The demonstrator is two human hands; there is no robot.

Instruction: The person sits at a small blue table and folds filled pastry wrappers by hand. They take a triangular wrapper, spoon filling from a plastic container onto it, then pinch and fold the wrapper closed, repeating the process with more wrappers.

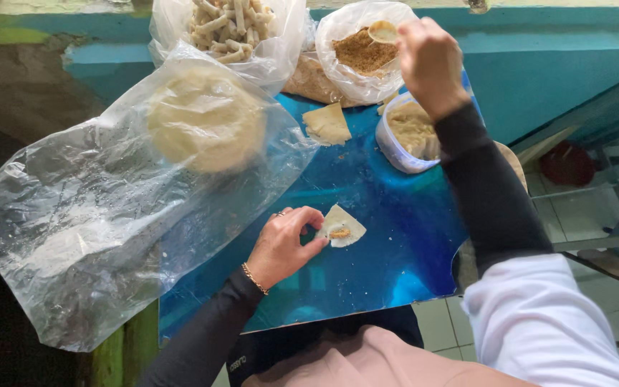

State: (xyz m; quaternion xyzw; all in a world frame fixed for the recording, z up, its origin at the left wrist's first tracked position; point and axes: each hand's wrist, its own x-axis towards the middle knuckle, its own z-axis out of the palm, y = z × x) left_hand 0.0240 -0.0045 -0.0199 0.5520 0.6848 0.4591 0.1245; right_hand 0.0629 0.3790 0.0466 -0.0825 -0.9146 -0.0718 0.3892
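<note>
On blue board (367, 208), left hand (281, 247) pinching wrapper (342, 229), right hand (430, 61) gripping spoon (382, 31) over crumb bag (356, 54)

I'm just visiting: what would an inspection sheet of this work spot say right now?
Surface: shiny blue board, a few crumbs.
Job's things: small dough wrapper with a dab of filling; spoon over the bag of brown filling.
Clutter: large plastic bag holding a round stack of dough sheets; bag of rolled pieces; tub; spare wrapper.
Hands: left hand pinches the wrapper's edge; right hand holds the spoon.
Cables: nothing seen.
Surroundings: turquoise wall, tiled floor.
</note>
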